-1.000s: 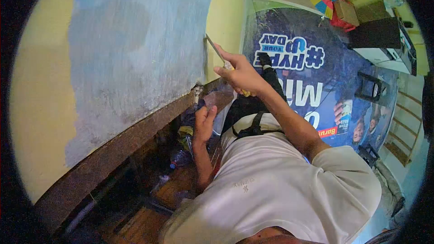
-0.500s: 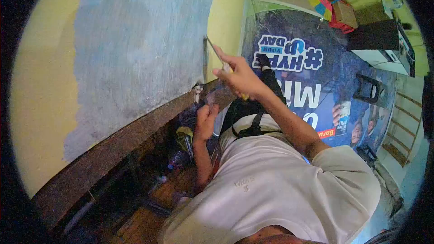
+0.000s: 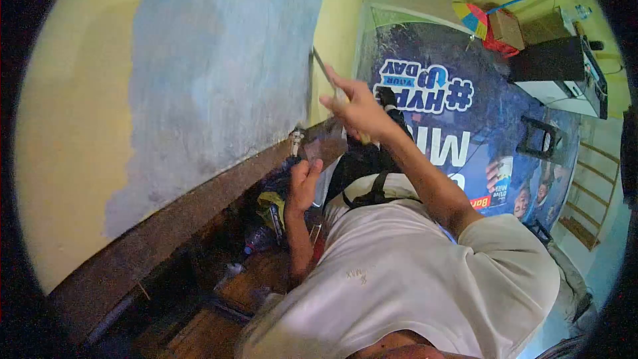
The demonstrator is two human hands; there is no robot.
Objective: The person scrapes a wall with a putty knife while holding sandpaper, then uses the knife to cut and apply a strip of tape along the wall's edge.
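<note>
My right hand [image 3: 362, 110] is closed around a tool with a thin dark blade [image 3: 321, 63] and a yellowish handle. The blade tip lies at the wall, near the border between a blue-grey patch [image 3: 226, 60] and yellow paint. Lower and to the left, my left hand [image 3: 304, 186] is closed on a dark tool with a metal nozzle [image 3: 296, 139]. That nozzle points at the patch's lower edge, just above a brown ledge [image 3: 166, 223]. The body of the dark tool is mostly hidden.
A dark blue printed banner [image 3: 432, 126] lies to the right. Beyond it are a black-and-white cabinet [image 3: 558, 70], a red bag [image 3: 500, 43], a black stool [image 3: 539, 138] and a wooden rack [image 3: 588, 193]. Below the ledge, a plastic bottle [image 3: 258, 240] sits amid clutter.
The view has shifted slightly, with the wall now further right in it. Both hands keep their grips, and the blade remains near the patch's border.
</note>
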